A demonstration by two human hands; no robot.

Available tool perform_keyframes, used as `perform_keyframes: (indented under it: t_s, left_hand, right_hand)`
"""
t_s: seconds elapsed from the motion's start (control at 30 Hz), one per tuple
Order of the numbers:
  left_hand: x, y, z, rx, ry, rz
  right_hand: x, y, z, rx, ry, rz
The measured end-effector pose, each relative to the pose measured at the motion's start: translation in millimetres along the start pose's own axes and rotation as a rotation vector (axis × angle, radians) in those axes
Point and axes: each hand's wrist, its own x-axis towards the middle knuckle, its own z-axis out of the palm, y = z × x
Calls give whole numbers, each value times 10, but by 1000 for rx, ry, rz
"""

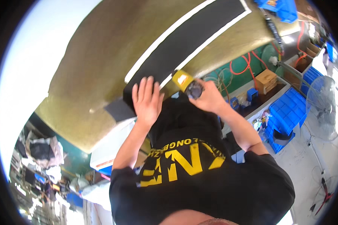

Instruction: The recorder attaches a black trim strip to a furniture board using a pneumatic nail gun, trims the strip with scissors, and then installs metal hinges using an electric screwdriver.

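Note:
A long black strip of sheet material (187, 41) with white borders runs diagonally over the worktable (90, 63). Flat on its near end lies my left hand (148, 103), fingers stretched out and holding nothing. Beside that hand a dark grey flap (120, 109) hangs toward the table's edge. My right hand (210, 97) is closed round the dark end of a yellow-and-black hand tool (182, 79); its exact kind is unclear. The tool's dark tip is at the strip's right white border. Whether it touches the border I cannot tell.
A blue bin (278, 3) and a dark slim tool (273, 28) are at the table's far right. Right of me are blue crates (287, 110), a wooden box (266, 81), red hoses (241, 65) and a standing fan (322, 107). Bags (45, 150) lie at left.

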Motion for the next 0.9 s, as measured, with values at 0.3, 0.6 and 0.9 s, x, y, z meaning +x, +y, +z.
perform_keyframes:
  t_s: [0.3, 0.6, 0.9]
  left_hand:
    - [2182, 926, 558, 77, -51, 37]
    - [2009, 795, 334, 200, -297, 24]
    - [1854, 1285, 802, 19, -32, -35]
  right_hand:
    - [-195, 511, -1433, -52, 112, -97]
    - [53, 869, -2763, -131, 59, -54]
    - [873, 712, -2872, -392, -364, -427]
